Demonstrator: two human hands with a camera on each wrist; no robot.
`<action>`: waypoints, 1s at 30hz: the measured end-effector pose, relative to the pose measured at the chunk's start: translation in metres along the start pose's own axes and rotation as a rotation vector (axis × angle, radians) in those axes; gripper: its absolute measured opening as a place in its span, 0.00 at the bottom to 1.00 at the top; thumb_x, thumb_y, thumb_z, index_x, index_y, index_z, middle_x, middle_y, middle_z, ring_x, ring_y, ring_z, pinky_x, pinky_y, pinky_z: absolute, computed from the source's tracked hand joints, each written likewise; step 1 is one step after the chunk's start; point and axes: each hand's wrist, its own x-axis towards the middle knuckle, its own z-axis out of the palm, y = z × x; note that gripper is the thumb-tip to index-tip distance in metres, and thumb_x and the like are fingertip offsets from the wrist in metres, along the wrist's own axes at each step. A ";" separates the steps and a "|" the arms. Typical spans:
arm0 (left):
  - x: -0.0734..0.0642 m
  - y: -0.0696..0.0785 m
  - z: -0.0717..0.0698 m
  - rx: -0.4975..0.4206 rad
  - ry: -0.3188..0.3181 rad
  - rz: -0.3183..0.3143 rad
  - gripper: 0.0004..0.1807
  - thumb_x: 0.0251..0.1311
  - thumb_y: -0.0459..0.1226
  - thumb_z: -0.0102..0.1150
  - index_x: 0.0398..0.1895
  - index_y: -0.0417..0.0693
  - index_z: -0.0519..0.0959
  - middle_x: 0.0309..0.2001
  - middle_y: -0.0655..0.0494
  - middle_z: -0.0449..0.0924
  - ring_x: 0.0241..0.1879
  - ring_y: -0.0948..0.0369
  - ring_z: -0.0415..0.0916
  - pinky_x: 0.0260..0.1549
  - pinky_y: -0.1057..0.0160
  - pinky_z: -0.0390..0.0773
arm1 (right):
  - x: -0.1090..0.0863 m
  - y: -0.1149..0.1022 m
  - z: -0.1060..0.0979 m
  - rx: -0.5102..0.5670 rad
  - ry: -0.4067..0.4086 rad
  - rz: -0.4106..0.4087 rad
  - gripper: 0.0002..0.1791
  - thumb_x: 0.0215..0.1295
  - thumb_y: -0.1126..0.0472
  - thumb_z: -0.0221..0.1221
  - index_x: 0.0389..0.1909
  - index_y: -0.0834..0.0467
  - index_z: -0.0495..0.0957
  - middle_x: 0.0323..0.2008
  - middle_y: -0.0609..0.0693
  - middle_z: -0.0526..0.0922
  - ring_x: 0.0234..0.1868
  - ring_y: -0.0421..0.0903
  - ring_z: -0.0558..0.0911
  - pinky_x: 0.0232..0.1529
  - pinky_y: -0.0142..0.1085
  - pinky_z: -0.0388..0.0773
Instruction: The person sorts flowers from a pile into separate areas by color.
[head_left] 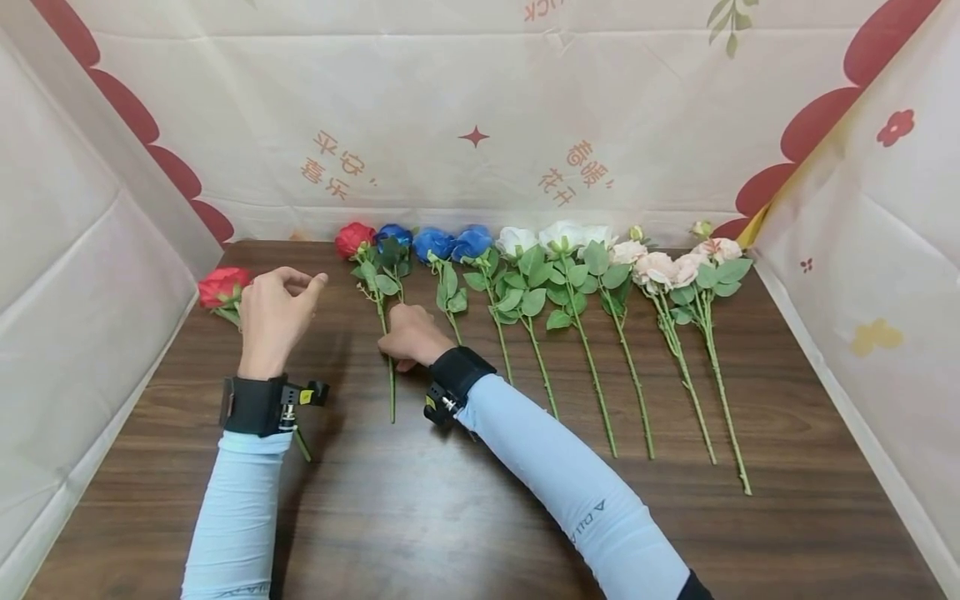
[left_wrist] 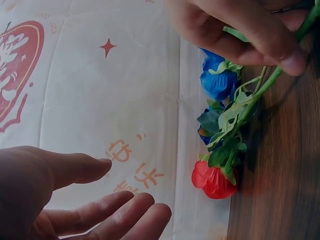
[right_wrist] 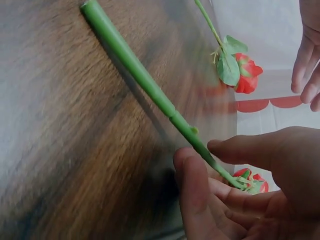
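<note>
Right hand (head_left: 411, 335) pinches the stem of a red rose (head_left: 354, 238) between thumb and fingers; the stem lies flat on the counter (head_left: 465, 517), bloom pointing away from the hand toward the backdrop. Left hand (head_left: 276, 312) hovers above the counter, fingers relaxed and loosely spread, holding nothing. A second red rose (head_left: 222, 285) lies just beyond and to the left of the left hand, partly hidden by it. To the right of the right hand: blue roses (head_left: 450, 243), then white roses (head_left: 558, 237), then pale pink roses (head_left: 675, 267), laid side by side.
</note>
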 end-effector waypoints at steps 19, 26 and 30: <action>-0.027 0.048 0.037 -0.065 -0.193 0.220 0.16 0.61 0.51 0.58 0.33 0.48 0.84 0.25 0.57 0.81 0.24 0.60 0.76 0.22 0.58 0.70 | -0.067 0.057 -0.050 0.108 0.116 -0.172 0.09 0.65 0.53 0.60 0.31 0.54 0.76 0.18 0.50 0.81 0.16 0.44 0.80 0.16 0.32 0.76; -0.041 0.067 0.048 -0.085 -0.289 0.271 0.14 0.61 0.50 0.59 0.34 0.50 0.83 0.26 0.60 0.80 0.25 0.63 0.75 0.25 0.60 0.72 | -0.100 0.085 -0.073 0.190 0.169 -0.204 0.07 0.65 0.57 0.59 0.32 0.56 0.76 0.21 0.52 0.81 0.17 0.47 0.81 0.17 0.34 0.77; -0.046 0.072 0.053 -0.082 -0.308 0.285 0.13 0.61 0.50 0.59 0.33 0.51 0.83 0.25 0.62 0.79 0.25 0.64 0.74 0.26 0.61 0.72 | -0.112 0.096 -0.079 0.258 0.191 -0.195 0.07 0.65 0.57 0.59 0.34 0.57 0.77 0.21 0.51 0.81 0.18 0.49 0.81 0.19 0.41 0.79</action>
